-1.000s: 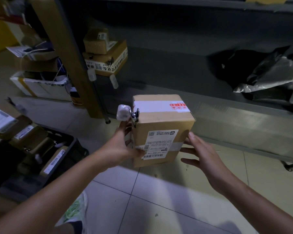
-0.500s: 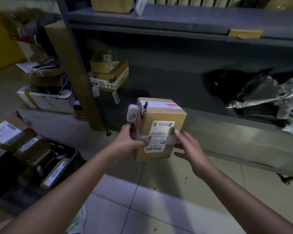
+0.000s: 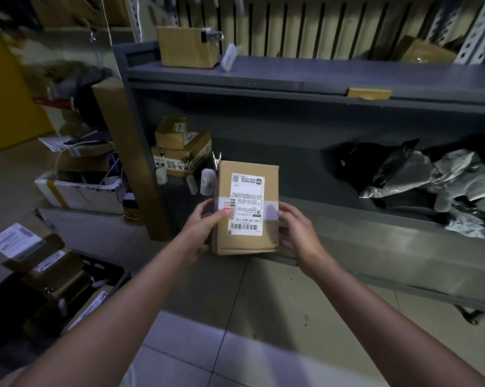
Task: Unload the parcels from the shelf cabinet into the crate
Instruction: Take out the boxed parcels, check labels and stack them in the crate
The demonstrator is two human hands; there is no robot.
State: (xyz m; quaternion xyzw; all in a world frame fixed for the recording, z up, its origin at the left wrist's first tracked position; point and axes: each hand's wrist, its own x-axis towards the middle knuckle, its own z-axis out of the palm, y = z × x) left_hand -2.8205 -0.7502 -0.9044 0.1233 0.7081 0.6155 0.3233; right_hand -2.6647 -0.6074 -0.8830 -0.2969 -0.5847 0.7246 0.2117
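We find bare floor (image 3: 235, 344) open leftward from the parcel (image 3: 247, 244) to the crate (image 3: 115, 270), heaped with boxes (image 3: 51, 263); a tall leaning carton (image 3: 129, 163) flanks the route on its far side.

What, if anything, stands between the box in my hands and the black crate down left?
Nothing visible does. The cardboard box, gripped by the left hand and right hand, has only bare floor between it and the black crate at lower left. The crate already holds several stacked parcels, so free room inside looks tight.
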